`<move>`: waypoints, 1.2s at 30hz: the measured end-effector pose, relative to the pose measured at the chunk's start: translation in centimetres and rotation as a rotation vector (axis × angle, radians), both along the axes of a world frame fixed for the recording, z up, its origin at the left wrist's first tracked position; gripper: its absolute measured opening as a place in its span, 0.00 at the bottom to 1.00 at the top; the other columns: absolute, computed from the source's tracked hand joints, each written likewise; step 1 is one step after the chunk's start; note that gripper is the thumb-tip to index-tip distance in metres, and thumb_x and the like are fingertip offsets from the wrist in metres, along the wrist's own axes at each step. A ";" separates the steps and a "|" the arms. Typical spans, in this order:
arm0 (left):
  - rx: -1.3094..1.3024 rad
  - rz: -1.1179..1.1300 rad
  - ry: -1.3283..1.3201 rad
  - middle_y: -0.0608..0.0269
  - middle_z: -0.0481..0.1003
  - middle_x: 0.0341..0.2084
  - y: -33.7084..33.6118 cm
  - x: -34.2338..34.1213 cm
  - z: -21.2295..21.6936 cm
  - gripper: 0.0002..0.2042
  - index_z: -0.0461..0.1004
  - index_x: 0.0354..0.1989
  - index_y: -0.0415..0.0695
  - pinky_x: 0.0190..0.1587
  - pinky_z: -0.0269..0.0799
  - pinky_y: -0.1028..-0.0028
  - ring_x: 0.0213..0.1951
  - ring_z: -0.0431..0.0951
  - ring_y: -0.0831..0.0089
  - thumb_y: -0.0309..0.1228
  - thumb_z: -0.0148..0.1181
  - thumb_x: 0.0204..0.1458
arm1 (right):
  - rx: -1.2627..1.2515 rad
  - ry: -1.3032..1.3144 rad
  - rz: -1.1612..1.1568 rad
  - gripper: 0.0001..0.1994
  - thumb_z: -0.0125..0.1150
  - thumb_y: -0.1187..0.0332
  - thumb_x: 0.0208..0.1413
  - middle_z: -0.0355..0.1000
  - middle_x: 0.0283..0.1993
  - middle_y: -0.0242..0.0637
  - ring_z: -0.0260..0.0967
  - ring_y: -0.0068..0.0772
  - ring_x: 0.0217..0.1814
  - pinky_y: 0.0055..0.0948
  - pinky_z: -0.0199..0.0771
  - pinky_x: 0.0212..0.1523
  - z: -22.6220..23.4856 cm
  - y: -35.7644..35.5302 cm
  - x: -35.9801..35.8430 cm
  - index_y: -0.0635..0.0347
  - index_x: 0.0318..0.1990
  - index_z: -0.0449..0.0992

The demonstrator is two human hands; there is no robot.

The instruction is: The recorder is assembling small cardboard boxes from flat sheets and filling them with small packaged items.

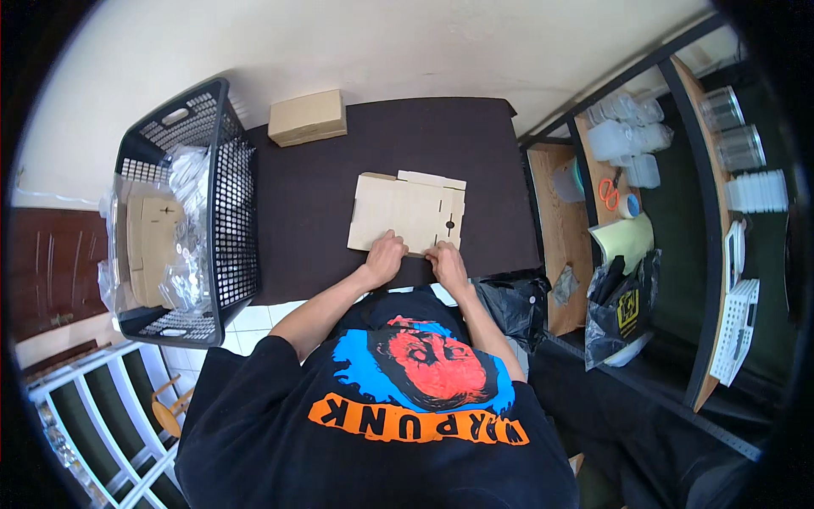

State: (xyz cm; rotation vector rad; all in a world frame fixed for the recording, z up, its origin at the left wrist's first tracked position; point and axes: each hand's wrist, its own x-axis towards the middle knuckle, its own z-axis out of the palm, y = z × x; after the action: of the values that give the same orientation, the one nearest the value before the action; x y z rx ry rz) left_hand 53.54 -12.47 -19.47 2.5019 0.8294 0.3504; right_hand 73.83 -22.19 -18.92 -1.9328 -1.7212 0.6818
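A flat, unfolded brown cardboard box lies on the dark table, with small slots and a round hole toward its right side. Narrow flaps stick out along its far edge. My left hand has its fingers curled at the near edge, left of the middle. Close to the near right corner, my right hand pinches the same edge. Both hands are closed on the cardboard; the fingertips beneath it are hidden.
A closed cardboard box stands at the table's far left. Left of the table is a black plastic basket holding clear plastic packs and cardboard. To the right, a shelf carries orange-handled scissors, tape and plastic containers. Black bags hang beside it.
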 end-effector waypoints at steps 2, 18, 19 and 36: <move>-0.092 0.029 0.048 0.48 0.82 0.30 1.3 0.7 -0.2 0.06 0.86 0.26 0.40 0.44 0.79 0.52 0.41 0.80 0.50 0.26 0.63 0.47 | -0.016 0.014 0.032 0.09 0.70 0.76 0.53 0.77 0.39 0.51 0.75 0.54 0.47 0.47 0.75 0.50 -0.8 1.1 1.0 0.63 0.42 0.89; -0.186 0.123 0.355 0.58 0.81 0.32 6.0 1.8 1.2 0.21 0.82 0.21 0.47 0.54 0.61 0.56 0.49 0.76 0.57 0.49 0.85 0.28 | -0.394 -0.230 -0.109 0.41 0.92 0.42 0.17 0.74 0.48 0.49 0.71 0.54 0.57 0.53 0.70 0.55 2.6 4.0 3.6 0.57 0.40 0.80; -0.181 0.105 0.386 0.58 0.81 0.32 6.4 1.9 1.3 0.22 0.82 0.22 0.48 0.54 0.61 0.55 0.49 0.76 0.57 0.50 0.85 0.28 | -0.393 -0.227 -0.116 0.41 0.92 0.42 0.17 0.74 0.48 0.49 0.71 0.54 0.57 0.53 0.70 0.55 2.7 4.4 3.6 0.57 0.40 0.80; -0.131 0.149 0.542 0.56 0.76 0.53 6.0 4.4 2.0 0.38 0.86 0.46 0.49 0.65 0.57 0.50 0.64 0.68 0.58 0.48 0.90 0.19 | -0.931 -0.267 0.043 0.32 0.87 0.58 0.39 0.80 0.60 0.55 0.80 0.54 0.62 0.48 0.82 0.62 3.3 12.0 5.4 0.60 0.54 0.84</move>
State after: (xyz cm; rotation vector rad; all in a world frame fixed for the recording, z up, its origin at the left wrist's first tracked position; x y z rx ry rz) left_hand 57.93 -6.45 -17.46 2.4415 1.2018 -0.3455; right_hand 79.28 -10.18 -15.67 -2.6820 -1.7556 1.4925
